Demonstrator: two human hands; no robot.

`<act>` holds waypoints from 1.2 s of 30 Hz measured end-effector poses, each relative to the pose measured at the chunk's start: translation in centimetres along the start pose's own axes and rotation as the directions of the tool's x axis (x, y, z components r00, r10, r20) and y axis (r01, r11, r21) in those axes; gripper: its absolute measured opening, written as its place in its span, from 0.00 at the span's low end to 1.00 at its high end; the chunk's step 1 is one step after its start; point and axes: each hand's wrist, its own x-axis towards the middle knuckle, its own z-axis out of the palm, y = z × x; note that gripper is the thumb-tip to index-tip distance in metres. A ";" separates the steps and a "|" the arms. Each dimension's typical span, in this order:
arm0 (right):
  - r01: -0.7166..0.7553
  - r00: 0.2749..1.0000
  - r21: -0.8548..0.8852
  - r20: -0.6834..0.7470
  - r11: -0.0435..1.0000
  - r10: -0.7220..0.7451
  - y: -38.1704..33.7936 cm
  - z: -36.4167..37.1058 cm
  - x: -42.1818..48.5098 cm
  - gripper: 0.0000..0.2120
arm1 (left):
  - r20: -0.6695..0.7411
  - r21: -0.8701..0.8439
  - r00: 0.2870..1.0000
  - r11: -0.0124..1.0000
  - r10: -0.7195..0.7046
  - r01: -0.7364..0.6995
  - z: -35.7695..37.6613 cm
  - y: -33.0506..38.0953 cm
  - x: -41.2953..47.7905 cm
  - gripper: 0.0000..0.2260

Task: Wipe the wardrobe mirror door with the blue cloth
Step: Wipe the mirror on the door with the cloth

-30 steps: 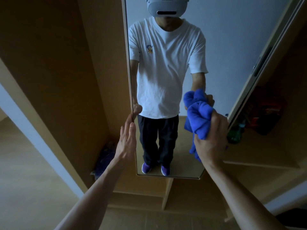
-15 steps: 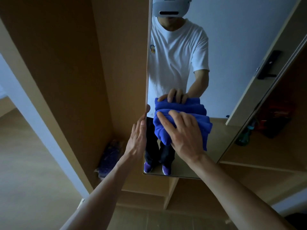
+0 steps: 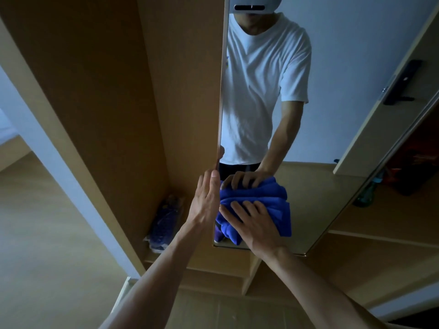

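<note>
The wardrobe mirror door (image 3: 320, 186) stands open in front of me, tall and frameless, with a person in a white T-shirt reflected in it. My right hand (image 3: 254, 224) lies flat with spread fingers on the bunched blue cloth (image 3: 278, 210) and presses it against the lower part of the glass. My left hand (image 3: 206, 200) rests with straight fingers along the mirror door's left edge, level with the cloth. The cloth's reflection shows just above it in the glass.
The wooden wardrobe interior (image 3: 123, 103) lies to the left, with a bagged dark blue item (image 3: 164, 224) on its floor. To the right, shelves hold a green bottle (image 3: 367, 193) and red things (image 3: 413, 162). Pale wood flooring (image 3: 47, 257) spreads at lower left.
My right hand went from gripping the bunched cloth to pressing it flat on the glass, then slid it down toward the mirror's lower left. My left hand stayed on the door edge.
</note>
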 end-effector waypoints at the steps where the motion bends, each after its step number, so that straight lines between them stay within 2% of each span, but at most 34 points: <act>1: -0.005 1.000 0.020 0.006 1.000 0.005 0.2 -0.3 0.2 0.38 | -0.012 -0.009 1.000 1.000 -0.014 0.014 0.1 -0.1 -0.1 0.21; 6: -0.118 0.992 0.085 -0.031 0.989 0.121 1.8 -3.3 1.3 0.39 | -0.009 -0.042 1.000 0.999 -0.023 0.022 0.5 -0.3 -0.5 0.22; 10: -0.183 0.960 0.110 -0.193 0.977 0.201 3.7 -5.7 2.6 0.32 | -0.002 -0.091 0.999 0.995 -0.045 0.045 0.5 0.2 -0.5 0.22; 14: -0.222 0.944 0.112 -0.224 0.969 0.242 4.1 -6.0 3.3 0.28 | 0.016 -0.110 1.000 0.994 -0.016 0.017 0.5 0.4 -0.7 0.19; 18: -0.200 0.964 0.037 -0.171 0.979 0.203 3.0 -3.8 2.6 0.29 | 0.013 -0.134 0.999 0.990 -0.053 0.054 0.4 0.2 -0.5 0.19; 23: -0.133 0.991 -0.058 -0.031 0.989 0.131 1.8 -0.6 1.7 0.52 | -0.009 -0.145 0.995 0.985 -0.097 0.095 0.6 0.2 0.0 0.20; 26: -0.075 0.996 0.004 0.047 0.997 0.074 0.4 0.8 0.5 0.48 | -0.005 -0.119 0.993 0.986 -0.117 0.115 0.7 0.0 0.2 0.21; 30: -0.078 0.982 0.064 0.179 0.995 0.065 -0.6 0.9 0.0 0.45 | 0.001 -0.115 0.994 0.988 -0.108 0.107 0.5 -0.1 0.2 0.21; 33: -0.105 0.984 0.109 0.159 0.989 0.087 -0.2 -0.1 0.5 0.42 | 0.020 -0.115 0.997 0.990 -0.073 0.075 0.6 -0.6 0.2 0.25; 36: -0.201 0.979 0.138 0.057 0.970 0.195 0.9 -2.1 1.4 0.41 | 0.032 -0.118 0.996 0.990 -0.077 0.081 0.8 -1.0 -0.1 0.20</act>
